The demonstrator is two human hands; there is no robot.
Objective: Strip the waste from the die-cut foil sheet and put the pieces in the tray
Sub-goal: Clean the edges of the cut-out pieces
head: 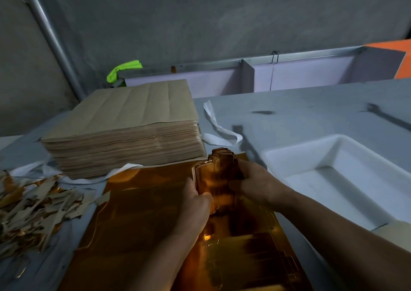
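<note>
A bundle of gold die-cut foil pieces (219, 177) stands on edge above the gold foil sheet (142, 219) that lies flat on the table. My left hand (196, 204) grips the bundle's left side, thumb across its front. My right hand (253, 181) grips its right side with fingers curled round it. The white tray (322, 159) sits to the right of my hands; what shows of its inside holds nothing.
A tall stack of brown sheets (124, 128) stands behind the foil sheet at the left. A heap of stripped waste strips (31, 210) lies at the far left. White straps (219, 128) lie on the grey table (300, 112). A wall and partition panels close the back.
</note>
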